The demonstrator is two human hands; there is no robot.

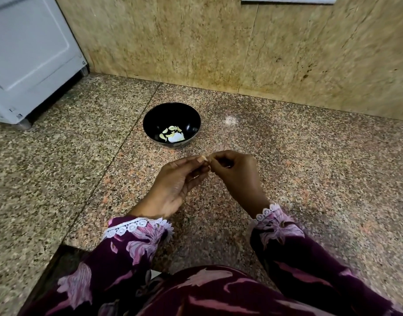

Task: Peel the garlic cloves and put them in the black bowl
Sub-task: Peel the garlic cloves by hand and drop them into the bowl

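A black bowl stands on the speckled granite counter, a short way beyond my hands. Several pale peeled garlic cloves lie in its bottom, with a white patch among them. My left hand and my right hand meet fingertip to fingertip just in front of the bowl. Between the fingertips is pinched a small garlic clove, mostly hidden by my fingers. Both hands hold it above the counter.
A white appliance stands at the back left on small feet. A beige stone wall closes the counter behind the bowl. The counter's front edge steps inward at lower left. My patterned purple sleeves fill the bottom.
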